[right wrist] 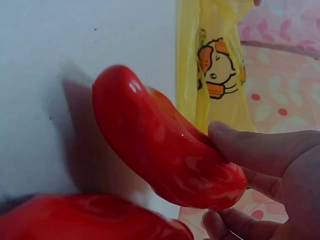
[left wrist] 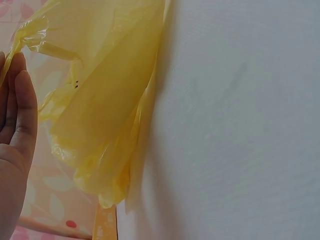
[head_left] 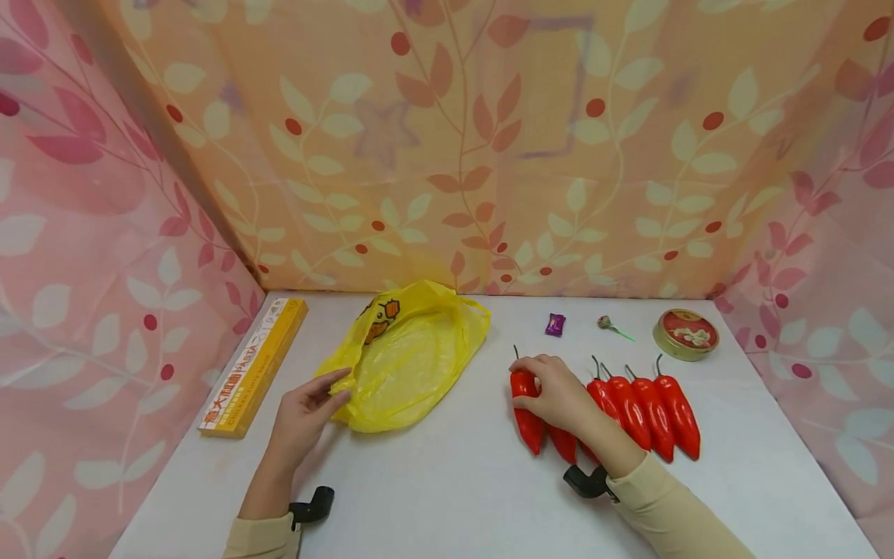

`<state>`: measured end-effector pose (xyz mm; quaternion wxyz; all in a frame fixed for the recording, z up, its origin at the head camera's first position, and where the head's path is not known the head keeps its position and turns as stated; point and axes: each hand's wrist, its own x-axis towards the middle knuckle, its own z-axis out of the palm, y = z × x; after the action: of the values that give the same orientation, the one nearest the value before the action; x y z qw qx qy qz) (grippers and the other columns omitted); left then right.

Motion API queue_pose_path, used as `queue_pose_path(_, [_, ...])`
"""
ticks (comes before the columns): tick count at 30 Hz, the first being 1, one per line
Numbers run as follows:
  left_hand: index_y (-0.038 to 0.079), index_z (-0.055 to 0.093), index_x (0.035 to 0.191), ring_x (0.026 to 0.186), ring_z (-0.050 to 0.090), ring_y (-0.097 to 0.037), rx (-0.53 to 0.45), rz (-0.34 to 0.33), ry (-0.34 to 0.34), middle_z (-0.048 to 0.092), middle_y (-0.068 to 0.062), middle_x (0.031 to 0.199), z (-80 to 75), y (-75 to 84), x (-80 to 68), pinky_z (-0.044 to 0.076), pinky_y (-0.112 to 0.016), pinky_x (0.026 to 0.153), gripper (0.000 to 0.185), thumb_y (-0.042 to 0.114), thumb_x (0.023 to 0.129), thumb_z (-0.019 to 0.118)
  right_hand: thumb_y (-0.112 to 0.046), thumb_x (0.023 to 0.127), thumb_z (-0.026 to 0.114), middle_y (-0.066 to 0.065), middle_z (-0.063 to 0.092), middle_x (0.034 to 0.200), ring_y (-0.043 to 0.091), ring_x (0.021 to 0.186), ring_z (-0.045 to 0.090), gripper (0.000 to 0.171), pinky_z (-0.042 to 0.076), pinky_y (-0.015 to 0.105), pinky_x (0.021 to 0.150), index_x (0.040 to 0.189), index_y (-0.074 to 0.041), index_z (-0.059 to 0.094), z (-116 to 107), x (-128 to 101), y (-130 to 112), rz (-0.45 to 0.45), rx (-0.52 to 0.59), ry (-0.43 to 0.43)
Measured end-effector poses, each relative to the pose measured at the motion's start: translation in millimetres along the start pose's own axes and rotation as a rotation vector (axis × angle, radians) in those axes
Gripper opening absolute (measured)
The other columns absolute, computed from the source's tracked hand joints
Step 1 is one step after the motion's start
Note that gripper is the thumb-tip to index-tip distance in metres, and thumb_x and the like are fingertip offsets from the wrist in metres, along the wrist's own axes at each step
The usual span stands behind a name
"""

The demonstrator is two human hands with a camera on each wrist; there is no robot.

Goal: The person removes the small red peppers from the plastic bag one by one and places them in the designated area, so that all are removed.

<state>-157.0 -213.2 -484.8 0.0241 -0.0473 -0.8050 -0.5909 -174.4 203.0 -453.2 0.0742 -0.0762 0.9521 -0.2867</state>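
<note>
My left hand (head_left: 303, 415) pinches the near left edge of a thin yellow plastic bag (head_left: 412, 388) with a cartoon duck printed on it. The bag's mouth gapes toward me. At the right, my right hand (head_left: 559, 396) grips a glossy red chili pepper (head_left: 528, 427) near its stem end, thumb on one side and fingers on the other. In the right wrist view this pepper (right wrist: 160, 145) is tilted, with a shadow on the table beside it. Several more red peppers (head_left: 653, 411) lie in a row under and right of that hand, partly hidden by the forearm.
On the left lies a yellow and white pasta box (head_left: 254, 369). Behind the peppers are a purple wrapped candy (head_left: 555, 324), a small lollipop-like item with a green stick (head_left: 606, 323) and a round tin (head_left: 687, 334). Patterned cloth (head_left: 447, 155) walls the white table (head_left: 447, 497) at back and sides.
</note>
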Motion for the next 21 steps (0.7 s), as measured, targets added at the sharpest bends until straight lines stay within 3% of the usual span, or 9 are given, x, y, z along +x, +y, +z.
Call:
queue_pose_path(9, [0.012,0.066,0.133,0.099,0.061,-0.011,0.0,-0.004,-0.008,0.063,-0.008,0.134,-0.5,0.3,1.0,0.055,-0.015,0.086,0.045,0.031,0.094,0.073,-0.036,0.083,0.083,0.005,0.067,0.124,0.028,0.117,0.055,0.051,0.046,0.056,0.099,0.129,-0.022,0.065,4.2,-3.9,8.6,-0.036,-0.177,0.016])
queue_pose_path(15, [0.011,0.065,0.134,0.099,0.06,-0.012,0.009,-0.014,-0.016,0.063,-0.008,0.134,-0.7,0.7,1.0,0.055,-0.015,0.086,0.046,0.032,0.093,0.073,-0.039,0.083,0.082,0.008,0.065,0.129,0.032,0.123,0.054,0.052,0.042,0.062,0.105,0.13,-0.02,0.066,6.2,-7.5,11.8,-0.062,-0.25,-0.002])
queue_pose_path(21, [0.013,0.066,0.134,0.101,0.061,-0.01,0.017,-0.004,-0.012,0.063,-0.008,0.135,-2.1,-0.1,1.9,0.055,-0.014,0.087,0.045,0.033,0.094,0.073,-0.042,0.086,0.079,0.011,0.062,0.133,0.034,0.125,0.053,0.055,0.039,0.064,0.108,0.134,-0.02,0.065,7.7,-8.8,14.4,-0.089,-0.248,-0.021])
